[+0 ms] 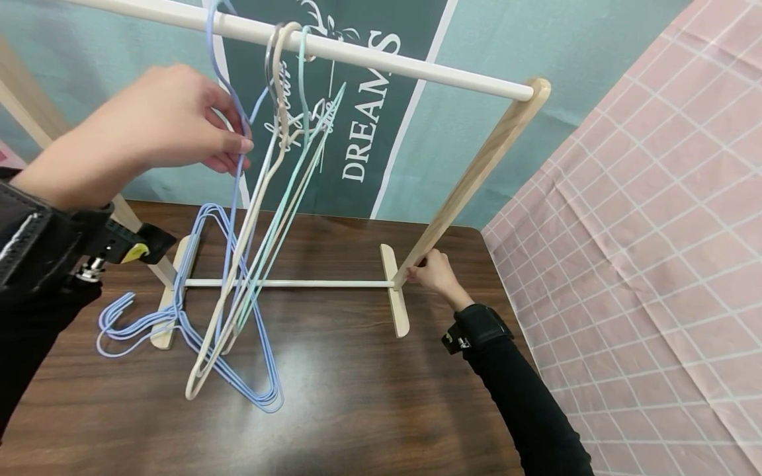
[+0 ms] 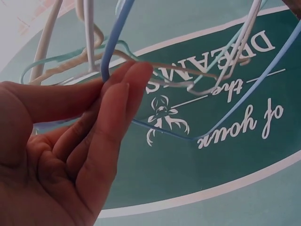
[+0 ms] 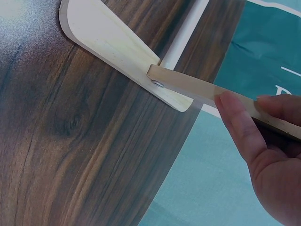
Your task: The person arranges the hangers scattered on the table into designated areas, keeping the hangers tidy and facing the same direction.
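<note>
L hand (image 1: 190, 125) narrow, pinches blue hanger (image 1: 236, 182) betw. thumb + fingers; its hook up over white top bar (image 1: 381, 61). Beige hanger (image 1: 284, 112) + mint hanger (image 1: 305, 99) hang from same bar, just beside. R hand (image 1: 437, 271) narrow too, holds R wood post (image 1: 476, 172) down low, near R foot (image 1: 399, 314); fingers on both sides. More blue hangers (image 1: 177, 301) lie in bunch on brown table (image 1: 345, 396), partly across L foot (image 1: 163, 334). Green cloth w/ white words (image 1: 333, 198) behind.

Evenly lit head view, pale glare on dark tabletop (image 1: 333, 390), dimmer, slightly soft left wrist view
</note>
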Tool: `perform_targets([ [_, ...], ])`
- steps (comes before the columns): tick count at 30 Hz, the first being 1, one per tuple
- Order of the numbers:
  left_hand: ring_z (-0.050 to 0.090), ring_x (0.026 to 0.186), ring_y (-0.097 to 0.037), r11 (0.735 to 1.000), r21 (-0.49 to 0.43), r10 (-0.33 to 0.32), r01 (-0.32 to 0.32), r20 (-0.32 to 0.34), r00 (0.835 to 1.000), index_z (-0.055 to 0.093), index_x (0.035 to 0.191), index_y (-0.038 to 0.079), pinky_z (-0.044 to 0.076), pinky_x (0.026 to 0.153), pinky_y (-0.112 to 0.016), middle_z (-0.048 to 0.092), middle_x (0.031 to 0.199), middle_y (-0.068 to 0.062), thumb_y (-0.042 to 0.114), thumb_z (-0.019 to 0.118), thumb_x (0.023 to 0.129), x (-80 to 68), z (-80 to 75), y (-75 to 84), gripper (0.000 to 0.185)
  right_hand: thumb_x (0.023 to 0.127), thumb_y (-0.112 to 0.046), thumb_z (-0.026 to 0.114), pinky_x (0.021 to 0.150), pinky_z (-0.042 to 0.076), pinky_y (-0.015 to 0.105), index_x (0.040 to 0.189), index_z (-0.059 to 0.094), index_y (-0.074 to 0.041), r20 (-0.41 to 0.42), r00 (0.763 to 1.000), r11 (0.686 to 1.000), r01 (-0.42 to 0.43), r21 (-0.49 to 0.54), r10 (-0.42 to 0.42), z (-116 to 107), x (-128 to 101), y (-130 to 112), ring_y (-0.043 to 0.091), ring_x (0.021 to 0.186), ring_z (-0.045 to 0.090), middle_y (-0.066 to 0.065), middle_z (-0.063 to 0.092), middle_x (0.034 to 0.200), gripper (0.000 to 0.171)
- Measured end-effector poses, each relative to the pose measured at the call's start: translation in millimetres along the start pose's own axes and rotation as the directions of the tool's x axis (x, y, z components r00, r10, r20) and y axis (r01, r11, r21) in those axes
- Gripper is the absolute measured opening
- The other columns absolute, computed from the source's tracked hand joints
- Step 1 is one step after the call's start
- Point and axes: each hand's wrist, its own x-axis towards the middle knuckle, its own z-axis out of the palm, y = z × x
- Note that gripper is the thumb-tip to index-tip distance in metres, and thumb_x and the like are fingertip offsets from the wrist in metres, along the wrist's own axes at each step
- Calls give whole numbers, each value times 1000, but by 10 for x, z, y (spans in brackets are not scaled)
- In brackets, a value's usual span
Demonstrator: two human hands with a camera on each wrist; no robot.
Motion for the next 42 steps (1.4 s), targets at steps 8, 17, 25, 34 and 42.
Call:
perform_targets([
  [8, 65, 61, -9, 999, 20, -33, 32, 35, 999, 65, 88, 10, 38, 77, -38, 68, 66, 3, 32, 59, 88, 53, 11, 112, 23, 88, 0, 57, 64, 54, 30, 110, 53, 14, -14, 1000, 999, 12, -37, -12, -15, -7, 17, 30, 78, 66, 29, 61, 94, 26],
  [17, 66, 63, -13, 996, -58, -68, 74, 85, 994, 64, 87, 8, 38, 89, -44, 69, 69, 1, 25, 60, 88, 92, 28, 222, 17, 89, 0, 55, 66, 53, 30, 112, 51, 14, -4, 1000, 1000, 6, -23, -7, -22, -10, 12, 32, 81, 65, 31, 59, 96, 28],
  [25, 66, 60, -14, 984, -154, -73, 87, 92, 993, 63, 94, -1, 52, 65, -28, 68, 71, -7, 20, 60, 88, 91, 51, 309, 22, 88, 0, 55, 66, 54, 30, 112, 52, 15, -9, 1000, 999, 15, -30, -15, -18, -10, 11, 34, 82, 65, 31, 59, 96, 27],
  [34, 67, 63, -16, 975, -199, -86, 102, 90, 992, 60, 100, -3, 52, 56, -25, 68, 78, -12, 18, 58, 90, 93, 98, 312, 24, 89, 0, 56, 66, 53, 30, 111, 52, 14, -9, 1000, 999, 13, -34, -13, -16, -9, 14, 32, 81, 65, 30, 60, 96, 27],
  [42, 67, 66, -18, 975, -197, -82, 102, 108, 991, 59, 104, -4, 53, 57, -26, 68, 82, -14, 19, 56, 91, 115, 121, 309, 27, 89, 0, 55, 67, 53, 31, 111, 52, 14, -8, 1000, 1000, 6, -23, -6, -12, -11, 22, 37, 85, 63, 30, 59, 96, 27],
])
